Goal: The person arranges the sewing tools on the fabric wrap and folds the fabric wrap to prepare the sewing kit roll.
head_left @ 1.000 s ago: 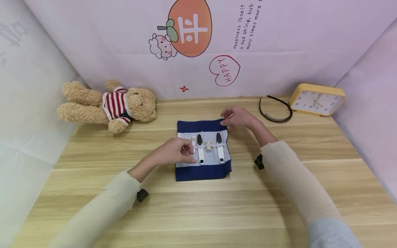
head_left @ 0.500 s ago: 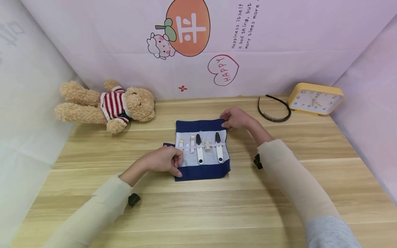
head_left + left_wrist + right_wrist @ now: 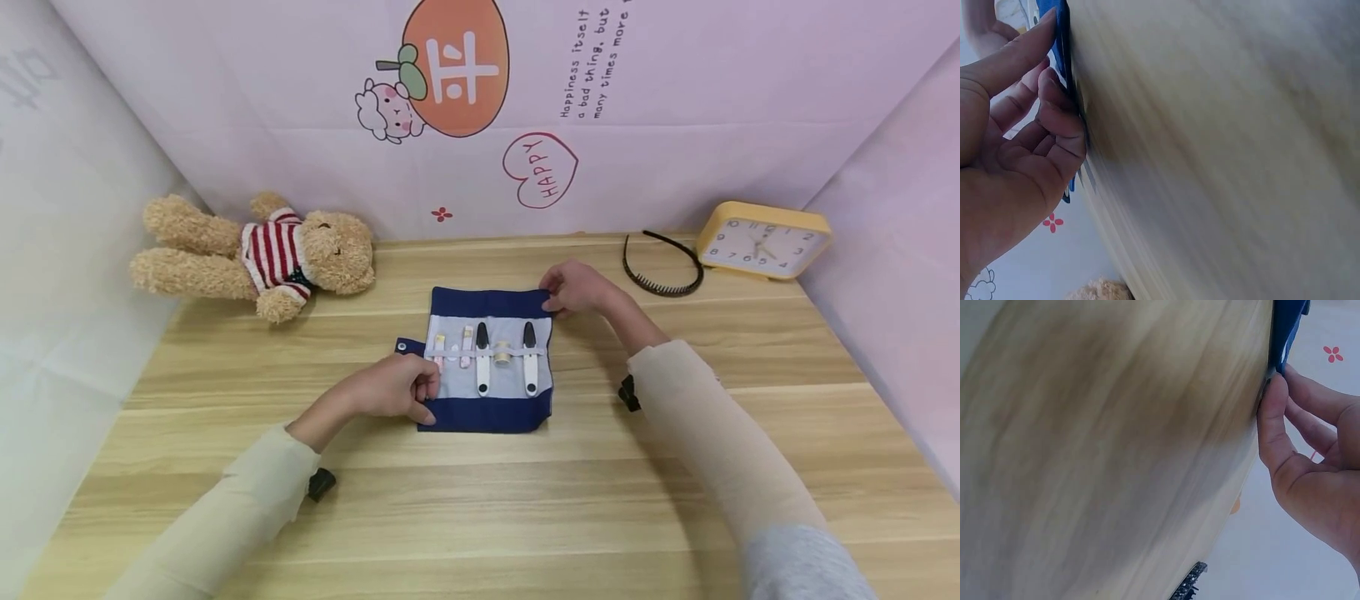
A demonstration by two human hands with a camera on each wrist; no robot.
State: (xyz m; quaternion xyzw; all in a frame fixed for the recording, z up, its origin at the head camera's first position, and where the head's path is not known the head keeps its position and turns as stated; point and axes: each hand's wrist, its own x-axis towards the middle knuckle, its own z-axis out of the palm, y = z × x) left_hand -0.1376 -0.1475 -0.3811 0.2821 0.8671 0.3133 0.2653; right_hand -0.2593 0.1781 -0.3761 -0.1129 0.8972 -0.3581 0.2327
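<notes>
A navy cloth roll-up case (image 3: 480, 415) lies unrolled on the table, its pale grey lining upward. An elastic strap across it holds two white tools with black tips (image 3: 483, 367) (image 3: 531, 367), a small pale spool-like piece (image 3: 502, 353) and several slim light items (image 3: 467, 346) at the left. My left hand (image 3: 390, 385) pinches the case's lower left edge, thumb on the navy band in the left wrist view. With thumb and fingers, my right hand (image 3: 579, 287) pinches the upper right corner; the right wrist view shows blue cloth (image 3: 1285, 331) at those fingertips.
A teddy bear (image 3: 277, 254) in a striped top lies at the back left. A dark toothed headband (image 3: 667, 290) and a yellow clock (image 3: 765, 240) sit at the back right. A printed white cloth wall (image 3: 637, 175) rises behind the table.
My left hand has moved left from over the case to its lower left edge, uncovering the slim items and a navy snap tab. The right hand stays at the upper right corner; the case shifts slightly.
</notes>
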